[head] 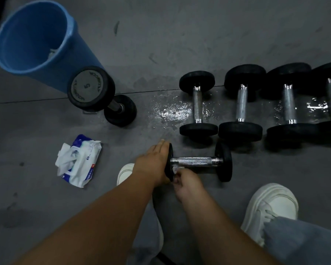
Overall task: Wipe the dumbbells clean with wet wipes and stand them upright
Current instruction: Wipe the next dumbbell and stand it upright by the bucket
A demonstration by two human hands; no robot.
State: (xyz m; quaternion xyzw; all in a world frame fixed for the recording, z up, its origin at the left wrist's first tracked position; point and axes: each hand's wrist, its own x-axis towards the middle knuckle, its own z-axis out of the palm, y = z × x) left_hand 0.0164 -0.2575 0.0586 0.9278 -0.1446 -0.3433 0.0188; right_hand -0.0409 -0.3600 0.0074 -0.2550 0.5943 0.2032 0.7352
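Grey floor point(180, 35), dumbbell point(195, 161) flat, axis left-right; left hand point(153, 161) straight-fingered against its left end, right hand point(187, 185) pinching wet wipe point(175, 170).

A small black dumbbell with a knurled chrome handle point(197, 161) lies on its side on the grey floor point(180, 35). The left hand point(153, 161) presses straight fingers against its left plate. The right hand point(186, 185) pinches a crumpled white wet wipe point(175, 170) (mostly hidden) at that plate's inner face. An open blue-and-white wipe pack point(78, 159) lies to the left.
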